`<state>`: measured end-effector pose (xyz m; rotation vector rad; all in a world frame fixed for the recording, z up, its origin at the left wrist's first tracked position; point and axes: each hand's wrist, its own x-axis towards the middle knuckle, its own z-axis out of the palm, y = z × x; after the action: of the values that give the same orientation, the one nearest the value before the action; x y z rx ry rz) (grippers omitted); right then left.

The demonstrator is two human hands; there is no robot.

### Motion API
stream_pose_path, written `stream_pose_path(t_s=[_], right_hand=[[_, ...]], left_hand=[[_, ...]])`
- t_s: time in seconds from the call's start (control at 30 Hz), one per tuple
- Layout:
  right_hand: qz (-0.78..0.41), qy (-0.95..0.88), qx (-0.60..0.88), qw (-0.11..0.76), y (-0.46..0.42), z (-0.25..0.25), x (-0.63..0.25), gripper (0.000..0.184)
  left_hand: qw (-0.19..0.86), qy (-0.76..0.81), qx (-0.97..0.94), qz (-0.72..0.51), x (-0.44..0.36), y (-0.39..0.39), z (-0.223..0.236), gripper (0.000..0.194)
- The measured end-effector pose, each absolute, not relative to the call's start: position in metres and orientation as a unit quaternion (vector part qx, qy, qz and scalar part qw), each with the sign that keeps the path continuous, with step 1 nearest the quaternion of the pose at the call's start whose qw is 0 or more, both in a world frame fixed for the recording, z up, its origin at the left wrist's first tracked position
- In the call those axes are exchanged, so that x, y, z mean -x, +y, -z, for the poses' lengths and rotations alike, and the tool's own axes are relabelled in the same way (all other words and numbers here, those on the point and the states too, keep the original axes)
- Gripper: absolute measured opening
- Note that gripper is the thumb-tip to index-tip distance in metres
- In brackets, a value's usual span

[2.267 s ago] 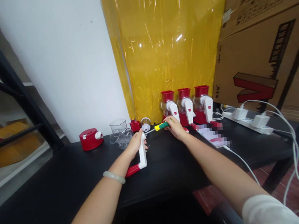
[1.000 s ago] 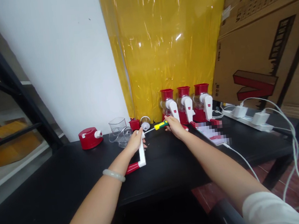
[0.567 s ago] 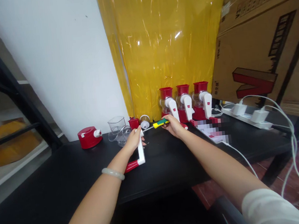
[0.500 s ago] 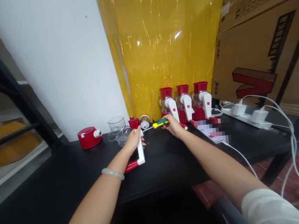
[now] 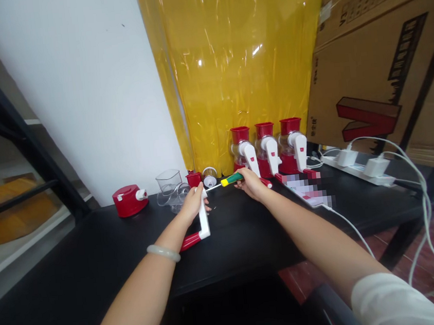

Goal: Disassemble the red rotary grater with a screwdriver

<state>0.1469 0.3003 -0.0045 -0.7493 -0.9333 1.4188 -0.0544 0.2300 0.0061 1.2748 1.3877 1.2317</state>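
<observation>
One white crank (image 5: 203,221) is clasped over the black tabletop (image 5: 249,247) by the left hand (image 5: 192,205), thumb forward, one screwdriver (image 5: 231,179), grasped by the outstretched right hand (image 5: 252,183), slopes to its far end, and three grinders (image 5: 264,128) stand beyond.

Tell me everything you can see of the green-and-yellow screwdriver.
The screwdriver has a green handle with a yellow front end, apparently plastic, and a thin, silvery, metal-looking shaft. The right hand grips the handle's rear, hiding its end. Held over the black table, it points left in the picture, its shaft end slightly lower in the image. The shaft reaches the upper end of the white crank held by the left hand; its tip cannot be made out.
</observation>
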Motion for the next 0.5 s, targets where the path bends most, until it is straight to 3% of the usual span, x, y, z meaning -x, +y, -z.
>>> stream_pose_path(t_s=[0.5], right_hand=[[-0.626,-0.404,0.264,0.613,0.2971,0.0036,-0.1499,0.008]], left_hand=[[0.429,0.555,-0.515,-0.493,0.0549,0.2312,-0.0058,0.036]])
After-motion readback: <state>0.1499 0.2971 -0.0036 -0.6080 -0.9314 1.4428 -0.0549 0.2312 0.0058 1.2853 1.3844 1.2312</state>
